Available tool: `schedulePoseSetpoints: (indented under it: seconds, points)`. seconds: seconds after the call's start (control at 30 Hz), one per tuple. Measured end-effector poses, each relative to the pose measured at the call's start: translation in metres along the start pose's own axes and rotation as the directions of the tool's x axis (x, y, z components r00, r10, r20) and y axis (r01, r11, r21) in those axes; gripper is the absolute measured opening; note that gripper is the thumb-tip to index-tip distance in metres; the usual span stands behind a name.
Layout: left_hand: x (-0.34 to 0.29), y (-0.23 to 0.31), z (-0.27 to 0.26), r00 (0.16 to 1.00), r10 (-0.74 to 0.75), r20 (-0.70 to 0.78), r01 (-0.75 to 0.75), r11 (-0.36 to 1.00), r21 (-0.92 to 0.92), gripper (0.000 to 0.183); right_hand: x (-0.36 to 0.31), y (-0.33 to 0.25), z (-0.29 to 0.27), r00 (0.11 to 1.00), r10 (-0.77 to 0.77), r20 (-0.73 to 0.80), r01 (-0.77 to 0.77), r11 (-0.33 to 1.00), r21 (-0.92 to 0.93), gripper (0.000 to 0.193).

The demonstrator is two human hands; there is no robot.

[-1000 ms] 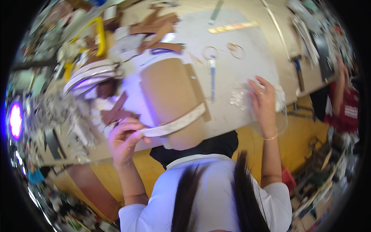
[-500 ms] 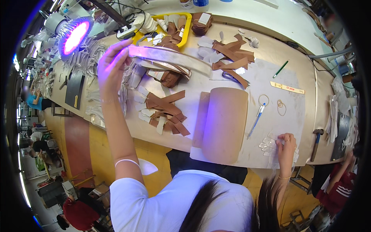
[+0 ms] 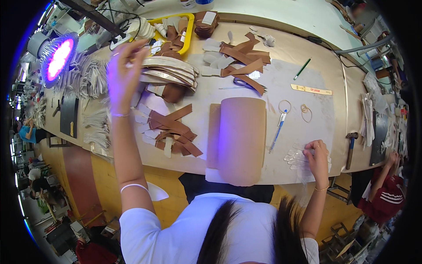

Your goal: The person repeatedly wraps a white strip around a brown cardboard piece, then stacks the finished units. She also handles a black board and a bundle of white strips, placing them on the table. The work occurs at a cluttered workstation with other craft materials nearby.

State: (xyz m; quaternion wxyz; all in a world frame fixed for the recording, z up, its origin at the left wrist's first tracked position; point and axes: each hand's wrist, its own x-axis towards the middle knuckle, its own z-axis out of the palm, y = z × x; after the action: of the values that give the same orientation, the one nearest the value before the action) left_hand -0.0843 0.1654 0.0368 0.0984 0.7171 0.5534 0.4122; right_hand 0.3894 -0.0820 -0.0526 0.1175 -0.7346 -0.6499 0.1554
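Note:
My left hand (image 3: 125, 72) is raised at the left, blurred, its fingers bent and apart with nothing visible between them. Just beside its fingertips lies a stack of curved strips (image 3: 173, 70), pale on top with brown layers. My right hand (image 3: 317, 159) rests at the table's near right, thumb and fingers pinched on a clear plastic piece at the edge of a fan of clear plastic pieces (image 3: 295, 159). Between my hands stands a large tan half-round block (image 3: 242, 141). Crossed brown strips with pale tabs (image 3: 173, 125) lie left of it, and more brown strips (image 3: 241, 57) beyond it.
A lit lamp (image 3: 59, 59) hangs at the left near a yellow tray (image 3: 190, 35). A blue pen (image 3: 278, 132), rubber bands (image 3: 306, 112), a ruler (image 3: 312, 89), a green pencil (image 3: 302, 69) and a hammer (image 3: 350, 149) lie to the right. Another person's hand (image 3: 391, 159) is at far right.
The long pale strip that my left hand held stretched out is no longer in it; the hand is now beside the stack. My right hand stays at the clear plastic pieces. The whole view has shifted slightly.

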Motion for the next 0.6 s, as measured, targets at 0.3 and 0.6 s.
schedulePoseSetpoints:
  seconds: [0.3,0.6]
  points:
    - [-0.026,0.038,0.156,0.799,0.106,0.592,-0.311,0.915,0.256,0.026,0.003,-0.001,-0.002,1.0,-0.001,0.015,0.0,0.997,0.078,0.02]
    - [-0.028,0.029,0.18,0.806,0.171,0.566,-0.438,0.816,0.376,0.015,0.007,-0.003,-0.013,0.998,-0.062,0.011,0.06,0.988,0.142,0.014]
